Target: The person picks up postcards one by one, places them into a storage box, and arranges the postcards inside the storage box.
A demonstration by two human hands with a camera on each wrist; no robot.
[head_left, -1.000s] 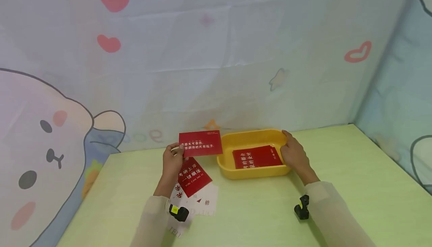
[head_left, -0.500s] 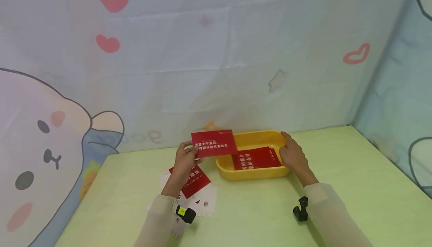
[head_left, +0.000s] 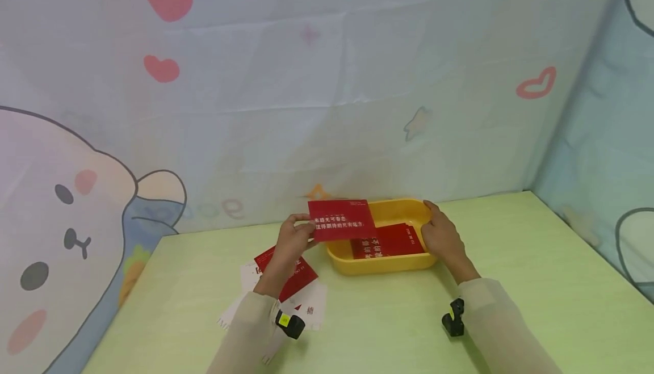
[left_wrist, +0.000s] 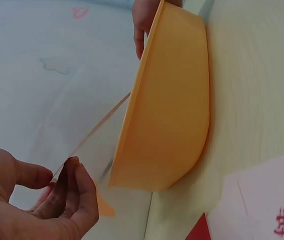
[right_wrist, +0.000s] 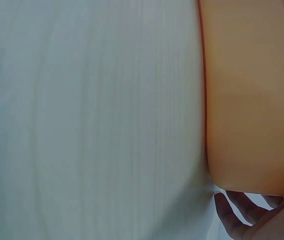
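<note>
My left hand (head_left: 293, 238) pinches a red card (head_left: 341, 220) with white lettering by its left edge and holds it in the air over the left end of a yellow tray (head_left: 382, 261). In the left wrist view the card (left_wrist: 94, 134) shows edge-on between thumb and fingers (left_wrist: 64, 195), beside the tray's outer wall (left_wrist: 169, 115). Red cards (head_left: 389, 240) lie flat inside the tray. My right hand (head_left: 440, 234) holds the tray's right end, fingers curled over the rim. The right wrist view shows the tray wall (right_wrist: 252, 95) and fingertips (right_wrist: 242, 212).
A loose pile of red and white cards (head_left: 288, 283) lies on the green table (head_left: 511, 306) under my left forearm. A printed fabric backdrop (head_left: 327, 90) closes off the back and right sides. A black camera mount sits on each wrist.
My left hand has carried the red card to the right, from above the card pile to over the tray's left end. The right hand has stayed on the tray.
</note>
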